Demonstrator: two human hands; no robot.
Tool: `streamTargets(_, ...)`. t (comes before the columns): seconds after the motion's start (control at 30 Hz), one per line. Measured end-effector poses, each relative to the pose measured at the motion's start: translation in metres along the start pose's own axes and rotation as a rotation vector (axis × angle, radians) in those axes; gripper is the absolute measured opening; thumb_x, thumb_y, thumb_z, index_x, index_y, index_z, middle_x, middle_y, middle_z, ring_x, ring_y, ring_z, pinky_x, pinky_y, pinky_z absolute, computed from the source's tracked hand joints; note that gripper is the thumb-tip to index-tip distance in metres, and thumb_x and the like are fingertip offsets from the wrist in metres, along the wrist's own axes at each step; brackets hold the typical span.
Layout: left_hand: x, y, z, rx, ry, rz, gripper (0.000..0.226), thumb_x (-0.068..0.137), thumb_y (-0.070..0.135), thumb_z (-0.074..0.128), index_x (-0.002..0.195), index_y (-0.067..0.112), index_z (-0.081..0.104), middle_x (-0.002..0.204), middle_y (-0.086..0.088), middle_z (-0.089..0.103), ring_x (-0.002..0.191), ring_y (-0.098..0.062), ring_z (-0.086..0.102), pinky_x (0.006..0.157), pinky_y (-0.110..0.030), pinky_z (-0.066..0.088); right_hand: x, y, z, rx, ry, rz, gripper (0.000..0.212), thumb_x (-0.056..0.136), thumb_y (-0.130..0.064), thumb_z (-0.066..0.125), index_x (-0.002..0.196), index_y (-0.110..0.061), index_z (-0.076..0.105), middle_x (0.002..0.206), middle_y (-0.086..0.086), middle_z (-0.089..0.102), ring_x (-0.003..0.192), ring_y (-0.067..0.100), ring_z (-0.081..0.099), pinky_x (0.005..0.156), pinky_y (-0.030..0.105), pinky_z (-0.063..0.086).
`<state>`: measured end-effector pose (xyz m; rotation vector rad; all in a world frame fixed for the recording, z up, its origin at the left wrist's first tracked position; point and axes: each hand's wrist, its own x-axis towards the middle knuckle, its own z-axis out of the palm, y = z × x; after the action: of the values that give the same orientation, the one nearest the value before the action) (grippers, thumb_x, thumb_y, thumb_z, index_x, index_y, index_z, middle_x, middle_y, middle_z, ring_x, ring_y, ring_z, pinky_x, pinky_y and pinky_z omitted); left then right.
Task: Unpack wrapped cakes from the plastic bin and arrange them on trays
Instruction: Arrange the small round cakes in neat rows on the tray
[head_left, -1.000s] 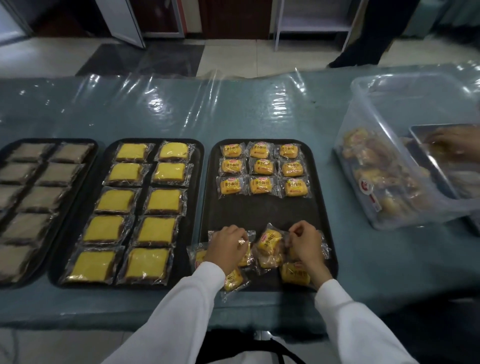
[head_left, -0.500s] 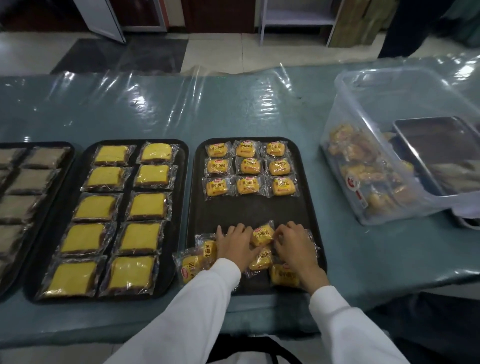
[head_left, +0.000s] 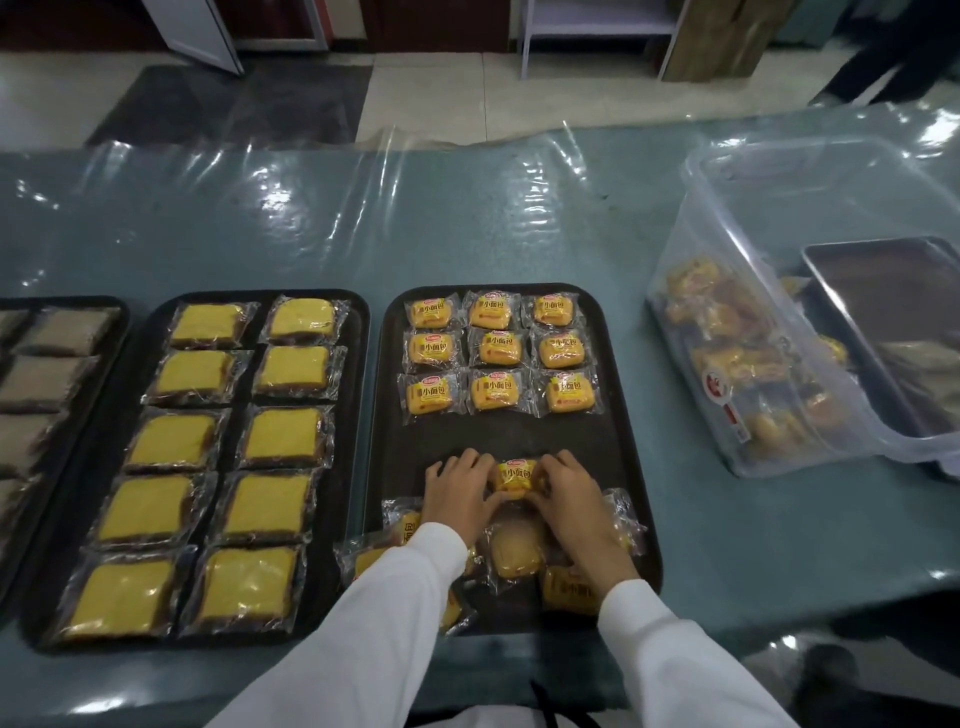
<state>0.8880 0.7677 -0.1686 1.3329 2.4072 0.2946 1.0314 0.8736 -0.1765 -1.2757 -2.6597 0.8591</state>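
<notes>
Black tray (head_left: 631, 457) — nine wrapped cakes (head_left: 497, 353) in rows.

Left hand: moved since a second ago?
Yes. The left hand has slid up the black tray, off the loose pile toward the neat rows of small cakes, now touching one wrapped cake.

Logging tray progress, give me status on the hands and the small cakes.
Left hand and right hand both hold one small wrapped cake over the black tray. Nine laid in rows. Loose pile under the wrists, unsorted.
</notes>
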Motion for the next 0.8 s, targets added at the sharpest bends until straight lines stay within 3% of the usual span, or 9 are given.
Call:
streamTargets(0.43, 0.044, -0.027, -0.001, -0.031, 0.095, -0.020, 0.026, 0.096, 0.050, 0.062, 0.113, 0.032, 0.057, 0.115, 0.010, 0.058, 0.108, -0.014, 0.057, 0.100, -0.036, 0.040, 0.052, -0.004, 0.007, 0.035, 0.013, -0.043, 0.029, 0.085, -0.020, 0.081, 0.098, -0.027, 0.056, 0.109, -0.010, 0.051, 0.093, 0.012, 0.059, 0.082, 0.034, 0.058)
streamTargets(0.6, 0.047, -0.034, -0.002, -0.056, 0.126, -0.034, 0.019, 0.094, 0.049, 0.065, 0.100, 0.033, 0.057, 0.106, 0.012, 0.059, 0.100, -0.013, 0.058, 0.095, -0.035, 0.041, 0.058, -0.008, 0.010, 0.040, 0.045, -0.053, 0.028, 0.087, -0.018, 0.080, 0.098, -0.026, 0.055, 0.107, -0.009, 0.050, 0.092, 0.014, 0.058, 0.079, 0.035, 0.057)
streamTargets(0.8, 0.039, -0.028, -0.002, -0.053, 0.154, -0.027, 0.022, 0.095, 0.050, 0.063, 0.105, 0.031, 0.059, 0.110, 0.010, 0.060, 0.105, -0.014, 0.055, 0.097, -0.034, 0.041, 0.048, -0.003, -0.001, 0.054, 0.057, -0.079, 0.018, 0.093, -0.025, 0.073, 0.107, -0.026, 0.062, 0.113, -0.010, 0.055, 0.101, 0.009, 0.057, 0.084, 0.031, 0.057)
